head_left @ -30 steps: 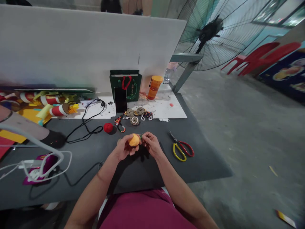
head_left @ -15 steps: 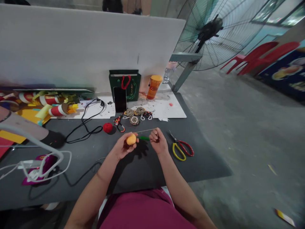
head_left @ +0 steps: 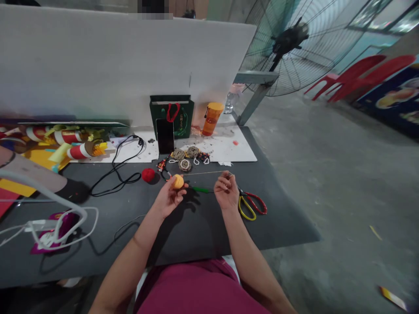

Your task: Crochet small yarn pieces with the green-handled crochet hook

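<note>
My left hand (head_left: 169, 197) is closed on a small yellow-orange ball (head_left: 178, 181), which looks like wound yarn. A thin pale thread (head_left: 204, 173) runs taut from the ball to my right hand (head_left: 227, 190), whose thumb and fingers pinch its end. Between the hands, a green-handled tool (head_left: 200, 189) lies on the dark mat; its tip is too small to make out. Scissors (head_left: 250, 204) with one yellow and one red handle lie just right of my right hand, their blades partly hidden by it. A red ball (head_left: 148, 175) rests left of my left hand.
Behind the hands are coiled beaded ornaments (head_left: 185, 165), a dark phone (head_left: 165, 136) against a green paper bag (head_left: 186, 114), and an orange bottle (head_left: 212, 119). A black cable (head_left: 116, 170), a thick grey device (head_left: 73, 190) and white cords (head_left: 87, 213) occupy the left. A large fan (head_left: 291, 39) stands back right.
My right hand has moved right, towards the scissors, and the thread between the hands has lengthened. My left hand has risen slightly with the yellow-orange ball, which has turned in the fingers.
</note>
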Tool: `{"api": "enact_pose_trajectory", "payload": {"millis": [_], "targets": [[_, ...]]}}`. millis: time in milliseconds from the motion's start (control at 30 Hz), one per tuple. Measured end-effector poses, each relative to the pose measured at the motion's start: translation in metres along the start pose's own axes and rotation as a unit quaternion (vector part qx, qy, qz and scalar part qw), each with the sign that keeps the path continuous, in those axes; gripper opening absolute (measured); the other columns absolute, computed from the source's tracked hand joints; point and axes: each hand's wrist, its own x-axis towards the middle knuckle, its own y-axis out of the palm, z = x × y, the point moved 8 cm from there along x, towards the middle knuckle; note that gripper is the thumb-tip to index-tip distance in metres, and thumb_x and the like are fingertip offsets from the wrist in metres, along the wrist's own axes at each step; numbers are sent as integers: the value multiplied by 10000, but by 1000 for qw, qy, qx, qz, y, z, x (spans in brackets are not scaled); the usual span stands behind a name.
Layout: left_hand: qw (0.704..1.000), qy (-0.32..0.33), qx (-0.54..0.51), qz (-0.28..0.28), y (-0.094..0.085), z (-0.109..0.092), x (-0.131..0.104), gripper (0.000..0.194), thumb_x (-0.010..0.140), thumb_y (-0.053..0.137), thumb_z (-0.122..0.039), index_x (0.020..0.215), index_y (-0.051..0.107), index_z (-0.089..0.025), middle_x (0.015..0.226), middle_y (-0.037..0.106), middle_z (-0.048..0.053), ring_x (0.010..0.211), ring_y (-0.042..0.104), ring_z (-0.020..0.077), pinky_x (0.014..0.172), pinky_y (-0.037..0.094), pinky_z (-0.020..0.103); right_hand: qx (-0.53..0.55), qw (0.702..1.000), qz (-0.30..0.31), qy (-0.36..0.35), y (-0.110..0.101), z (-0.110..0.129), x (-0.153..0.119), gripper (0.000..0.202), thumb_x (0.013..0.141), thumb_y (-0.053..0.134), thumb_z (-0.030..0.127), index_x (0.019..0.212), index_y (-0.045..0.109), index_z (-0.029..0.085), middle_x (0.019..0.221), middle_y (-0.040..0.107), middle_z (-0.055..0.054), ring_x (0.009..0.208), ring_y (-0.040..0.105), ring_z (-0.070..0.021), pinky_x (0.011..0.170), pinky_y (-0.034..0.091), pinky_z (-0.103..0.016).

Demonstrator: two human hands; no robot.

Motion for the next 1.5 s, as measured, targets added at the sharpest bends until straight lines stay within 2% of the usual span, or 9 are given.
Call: {"api": "enact_pose_trajectory", "payload": {"millis": [233,367,467,600,700,900,1033,1300,1500], "targets": [[1000,10,15,-12,-5,-2,4,229,972,509,-308,1057,628,-132,836,734,85,550,671,106,365,431,134,-61,998,8,19,7,-8,-7,195,777,752,215,683,583,244,984,734,-8,608,517,-92,417,417,-193],[998,25,57,-2,-5,-2,4,229,932,573,-260,1116,650,-148,840,730,65,572,667,96,369,414,131,-186,982,43,12,16,-13,-10,348,658,857,347,607,530,239,1159,709,-22,917,640,-176,623,498,-271],[994,32,107,19,-1,3,2,216,879,641,-238,1029,707,-97,832,723,72,602,663,105,372,400,140,-253,962,101,11,27,-21,-14,406,574,910,405,571,545,230,1248,681,-30,1131,613,-232,824,510,-346],[982,46,171,65,11,12,-4,333,746,792,-311,991,749,-91,891,733,81,665,659,136,395,389,156,-330,922,196,38,37,-39,-23,261,654,880,366,609,660,232,1327,645,-55,1251,564,-243,976,470,-392],[973,52,207,86,17,18,-7,428,626,872,-381,928,754,-103,789,709,57,607,631,122,407,388,163,-368,891,256,70,40,-52,-30,177,690,861,339,663,723,231,1356,622,-71,1300,540,-264,1055,431,-444],[966,82,231,75,15,19,-3,457,554,894,-445,824,729,-115,635,649,2,491,575,94,415,400,184,-412,864,279,79,43,-57,-32,170,684,860,367,668,745,243,1315,645,-73,1261,573,-284,1097,389,-500],[967,120,222,44,9,13,0,374,577,883,-423,731,722,-123,546,616,-16,452,525,75,416,387,180,-456,834,303,66,47,-58,-34,134,700,847,360,694,774,248,1314,644,-86,1269,556,-289,1095,385,-485],[967,141,206,46,13,4,-3,342,688,813,-409,830,764,-102,786,740,91,532,593,112,455,433,218,-413,868,264,78,40,-57,-30,180,690,852,395,683,758,241,1277,658,-88,1242,577,-275,1061,429,-477],[965,161,194,68,18,0,-5,424,793,680,-545,700,666,-132,610,659,39,524,573,117,513,454,233,-388,886,241,84,38,-54,-28,226,670,865,373,616,713,214,1217,679,-84,1095,641,-240,1005,463,-433]]}}
